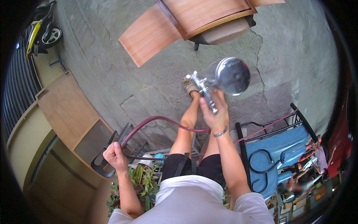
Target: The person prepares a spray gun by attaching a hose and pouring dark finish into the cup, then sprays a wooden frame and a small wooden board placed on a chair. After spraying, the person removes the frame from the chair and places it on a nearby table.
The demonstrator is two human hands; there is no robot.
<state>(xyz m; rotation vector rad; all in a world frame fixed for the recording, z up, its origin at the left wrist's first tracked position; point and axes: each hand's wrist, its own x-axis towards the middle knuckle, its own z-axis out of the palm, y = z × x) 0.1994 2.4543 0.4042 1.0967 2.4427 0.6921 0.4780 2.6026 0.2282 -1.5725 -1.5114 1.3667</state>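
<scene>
While right fingers (204, 107) hold spray gun (203, 89), cracked concrete floor (160, 93) spreads below.

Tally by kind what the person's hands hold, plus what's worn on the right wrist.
Spray gun, in the right hand: 1
Dark red hose, in the left hand: 1
Silvery wristband: 1
Total: 3

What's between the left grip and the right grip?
In the head view, a dark red hose arcs from the left grip across the left leg toward the right grip, passing behind that wrist; concrete floor shows beyond it.
</scene>
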